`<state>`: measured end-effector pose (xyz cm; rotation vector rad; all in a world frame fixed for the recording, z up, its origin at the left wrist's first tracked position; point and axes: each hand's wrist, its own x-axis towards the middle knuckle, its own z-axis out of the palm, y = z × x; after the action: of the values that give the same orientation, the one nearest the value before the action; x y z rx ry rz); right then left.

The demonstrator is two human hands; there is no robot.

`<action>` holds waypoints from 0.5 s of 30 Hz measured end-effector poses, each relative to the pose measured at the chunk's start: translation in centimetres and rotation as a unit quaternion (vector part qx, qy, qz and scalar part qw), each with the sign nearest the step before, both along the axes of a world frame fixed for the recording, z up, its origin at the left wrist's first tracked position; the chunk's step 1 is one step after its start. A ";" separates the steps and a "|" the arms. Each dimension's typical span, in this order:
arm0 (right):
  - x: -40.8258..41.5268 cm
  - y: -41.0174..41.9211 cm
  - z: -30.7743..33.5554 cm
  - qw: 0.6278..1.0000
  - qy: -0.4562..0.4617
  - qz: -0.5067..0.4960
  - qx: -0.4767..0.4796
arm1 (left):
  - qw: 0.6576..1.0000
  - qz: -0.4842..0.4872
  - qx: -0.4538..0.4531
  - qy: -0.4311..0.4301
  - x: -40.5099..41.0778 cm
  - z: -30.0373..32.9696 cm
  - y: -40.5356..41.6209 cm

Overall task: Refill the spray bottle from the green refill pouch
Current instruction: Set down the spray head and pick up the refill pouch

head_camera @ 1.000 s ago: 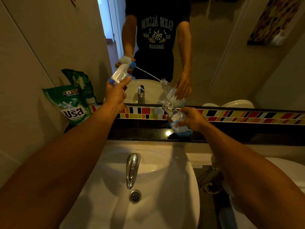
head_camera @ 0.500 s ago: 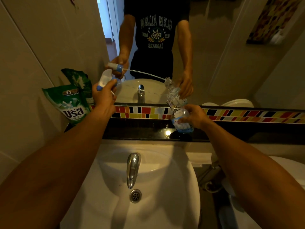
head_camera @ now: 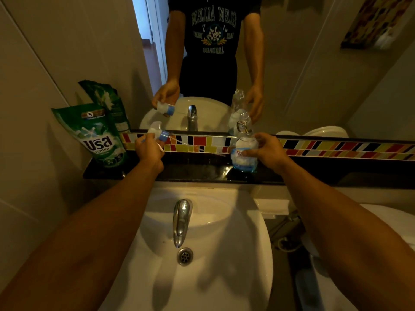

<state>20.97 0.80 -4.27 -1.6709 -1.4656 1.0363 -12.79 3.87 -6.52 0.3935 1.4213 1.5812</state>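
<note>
1. Head view, surface and room: a dim bathroom with a narrow black shelf (head_camera: 202, 170) running below a wall mirror (head_camera: 314, 63), and a strip of coloured tiles (head_camera: 336, 149) between the two. A white sink (head_camera: 235, 254) sits under the shelf, with one chrome tap (head_camera: 182, 221) and a drain (head_camera: 185, 256) in the basin. Plain tiled wall stands to the left, and a white toilet (head_camera: 390, 221) shows at the right edge.
2. Counts: one green pouch (head_camera: 98, 135) stands at the left end of the shelf, leaning on the wall, with its reflection just behind it. One clear spray bottle (head_camera: 243, 151) stands on the shelf right of centre, its neck open. One white-and-blue spray head (head_camera: 157, 131) is off the bottle, its thin tube (head_camera: 197, 148) trailing right towards the bottle. Two bare forearms reach in from the bottom corners.
3. Hands: the left hand (head_camera: 149, 151) is clamped around the spray head, held above the shelf just right of the pouch. The right hand (head_camera: 268, 151) is wrapped around the bottle's body, fingers closed on it.
4. Writing: the pouch shows a large white brand word and a "5" in a round badge. The bottle label is too blurred to read. The mirrored dark T-shirt carries reversed lettering, "GLEN ALLEN" and "JAGUARS".
</note>
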 end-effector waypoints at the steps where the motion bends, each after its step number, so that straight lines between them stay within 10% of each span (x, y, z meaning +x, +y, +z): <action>1: -0.3 0.0 -0.1 1.000 0.005 -0.005 -0.002 | 1.000 -0.002 -0.005 0.008 0.0 -0.6 0.0; 15: -0.8 1.3 -2.7 0.999 0.043 -0.007 0.009 | 0.980 -0.052 -0.159 0.105 -1.9 -7.1 0.8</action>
<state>20.21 2.14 -6.97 -1.6025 -1.4030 1.0718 -14.71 4.71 -13.60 0.4449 1.7530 1.2293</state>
